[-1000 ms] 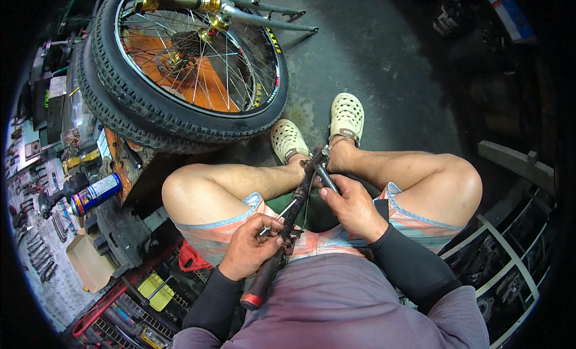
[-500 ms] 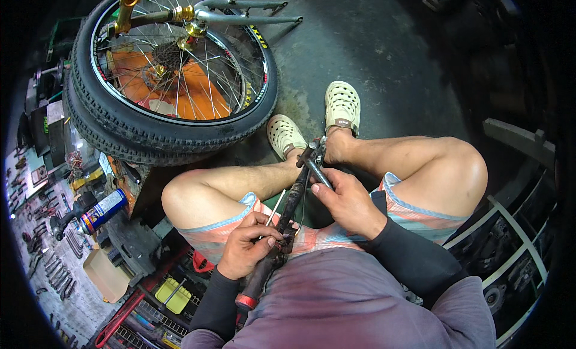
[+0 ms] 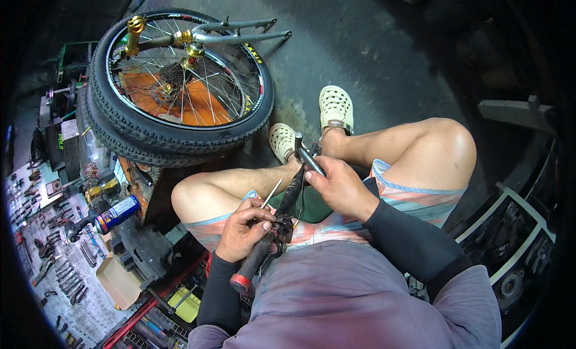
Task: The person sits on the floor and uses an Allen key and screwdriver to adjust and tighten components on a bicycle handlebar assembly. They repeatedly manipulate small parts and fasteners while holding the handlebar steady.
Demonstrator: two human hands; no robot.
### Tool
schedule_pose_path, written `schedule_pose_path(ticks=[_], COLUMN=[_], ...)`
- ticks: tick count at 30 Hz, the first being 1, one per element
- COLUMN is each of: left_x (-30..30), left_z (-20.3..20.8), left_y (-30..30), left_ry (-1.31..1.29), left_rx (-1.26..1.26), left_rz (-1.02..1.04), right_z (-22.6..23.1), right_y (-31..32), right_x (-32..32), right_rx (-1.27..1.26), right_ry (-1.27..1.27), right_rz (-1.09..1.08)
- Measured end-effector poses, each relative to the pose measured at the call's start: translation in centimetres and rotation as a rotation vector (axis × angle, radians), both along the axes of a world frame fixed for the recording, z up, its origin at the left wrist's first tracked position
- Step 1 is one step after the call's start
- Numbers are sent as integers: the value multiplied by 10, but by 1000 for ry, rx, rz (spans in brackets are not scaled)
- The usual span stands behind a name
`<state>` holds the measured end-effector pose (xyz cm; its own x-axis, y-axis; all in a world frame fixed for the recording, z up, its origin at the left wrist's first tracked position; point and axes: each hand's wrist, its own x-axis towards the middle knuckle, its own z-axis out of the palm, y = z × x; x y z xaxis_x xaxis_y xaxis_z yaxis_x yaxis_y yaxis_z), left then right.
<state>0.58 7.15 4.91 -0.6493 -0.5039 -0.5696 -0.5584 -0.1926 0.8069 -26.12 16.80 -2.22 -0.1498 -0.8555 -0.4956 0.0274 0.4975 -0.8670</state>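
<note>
Across my lap lies a black bicycle handlebar (image 3: 290,194) with a dark grip ending in a red cap (image 3: 241,283). My left hand (image 3: 245,230) is closed in a pinch on a thin pale rod (image 3: 273,192), close beside a dark clamp-like part (image 3: 282,228) on the bar. The rod slants up and away; its lower end is hidden by my fingers. My right hand (image 3: 344,188) is wrapped round the handle of a small hammer (image 3: 311,162). Its head points away from me, over the bar's far end, which is partly hidden.
Two stacked bicycle wheels (image 3: 180,136) with a grey fork (image 3: 240,38) on top stand at the far left. Left of me, a workbench (image 3: 99,316) carries wrenches (image 3: 71,283), a blue spray can (image 3: 117,214) and an open cardboard box (image 3: 120,283). A pale metal frame (image 3: 516,241) stands at right.
The hammer head has swung up off the bar's far end and now points more away from me. The bar's red end has shifted slightly left and nearer the top. The whole view has shifted a little.
</note>
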Motion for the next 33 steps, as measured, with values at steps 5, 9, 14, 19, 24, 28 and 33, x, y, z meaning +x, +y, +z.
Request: schedule_pose_path(ticks=[5,9,14,19,24,28,33], left_x=[2,22,41,14,11,18,24], left_z=[9,12,30,84,81,77,75], left_y=[3,8,23,72,81,55,39], left_ry=[30,72,375,313,103,144,181], left_rx=[-88,-172,-244,-666,-712,-738,-688], left_rz=[3,118,537,441,448,450,491], right_z=[-6,-1,-11,-10,-9,-7,-16], right_y=[5,6,16,21,18,19,20], right_x=[3,3,9,10,11,7,9], right_rx=[-56,2,-38,-28,-71,-7,-66], right_ry=[56,78,97,128,145,132,169], right_rz=[-27,11,2,-1,-3,36,-2])
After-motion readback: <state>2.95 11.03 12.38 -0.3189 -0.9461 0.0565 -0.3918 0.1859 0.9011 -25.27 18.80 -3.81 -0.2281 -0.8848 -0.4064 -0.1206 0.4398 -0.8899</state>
